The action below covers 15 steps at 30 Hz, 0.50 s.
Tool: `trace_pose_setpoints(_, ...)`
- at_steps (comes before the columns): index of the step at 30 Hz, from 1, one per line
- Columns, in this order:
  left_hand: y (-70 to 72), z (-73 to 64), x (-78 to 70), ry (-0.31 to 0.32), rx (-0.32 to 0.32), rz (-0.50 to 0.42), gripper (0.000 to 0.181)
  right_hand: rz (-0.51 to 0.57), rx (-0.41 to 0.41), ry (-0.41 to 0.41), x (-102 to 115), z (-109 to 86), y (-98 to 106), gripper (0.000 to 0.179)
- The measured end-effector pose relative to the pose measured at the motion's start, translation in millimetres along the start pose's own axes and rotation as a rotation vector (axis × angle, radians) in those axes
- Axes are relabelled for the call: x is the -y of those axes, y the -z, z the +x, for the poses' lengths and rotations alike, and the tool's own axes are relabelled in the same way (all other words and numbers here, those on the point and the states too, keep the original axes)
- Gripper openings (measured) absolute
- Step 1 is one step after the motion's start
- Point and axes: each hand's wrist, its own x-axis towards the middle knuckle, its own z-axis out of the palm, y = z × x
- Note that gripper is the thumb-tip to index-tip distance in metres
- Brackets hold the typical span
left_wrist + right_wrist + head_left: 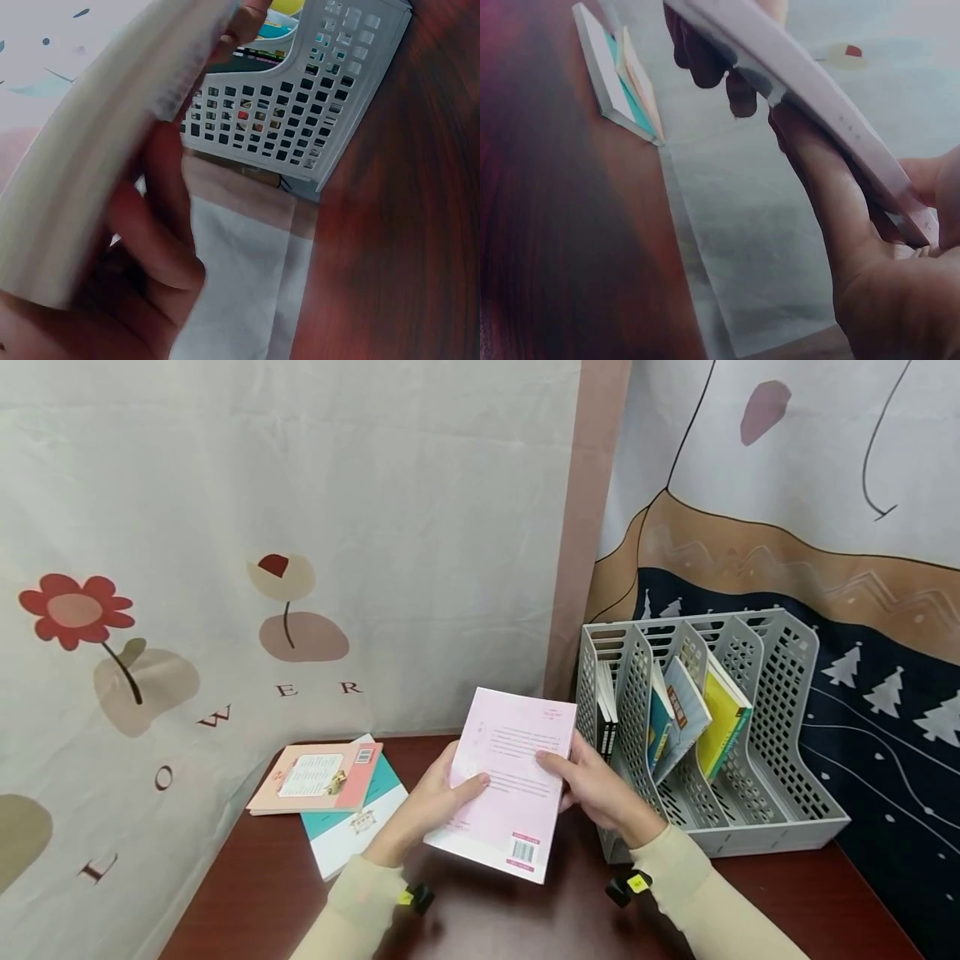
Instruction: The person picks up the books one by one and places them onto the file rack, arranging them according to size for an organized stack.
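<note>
A pale pink book (pixel 510 777) is held up over the table, its printed side with a barcode facing the head camera. My left hand (pixel 431 797) grips its left edge, thumb on the cover and fingers behind. On the opposite edge my right hand (pixel 600 785) holds it the same way. The left wrist view shows the thick page edge of the book (pixel 82 157) with curled fingers (pixel 157 240) under it. From the right wrist, the pink spine of the book (pixel 832 105) shows, with fingers of both hands beneath.
To the right stands a grey perforated file rack (pixel 780 835) holding several upright books, among them a yellow book (pixel 722 718). At the left, a peach-coloured book (pixel 315 777) lies across a teal and white book (pixel 352 827) on the dark red table (pixel 247 877). Printed cloth (pixel 450 527) hangs behind.
</note>
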Motion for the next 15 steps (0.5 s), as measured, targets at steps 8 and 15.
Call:
trace_pose_setpoints(8,-9.2,4.6,0.8,-0.002,0.084,0.174,0.047,-0.135,-0.111,0.143,17.0,-33.8,12.3,0.054)
trace_pose_setpoints(15,-25.9,12.0,-1.9,-0.032,0.134,0.207,0.038,-0.253,-0.207,0.219,26.5,-78.8,44.2,0.052)
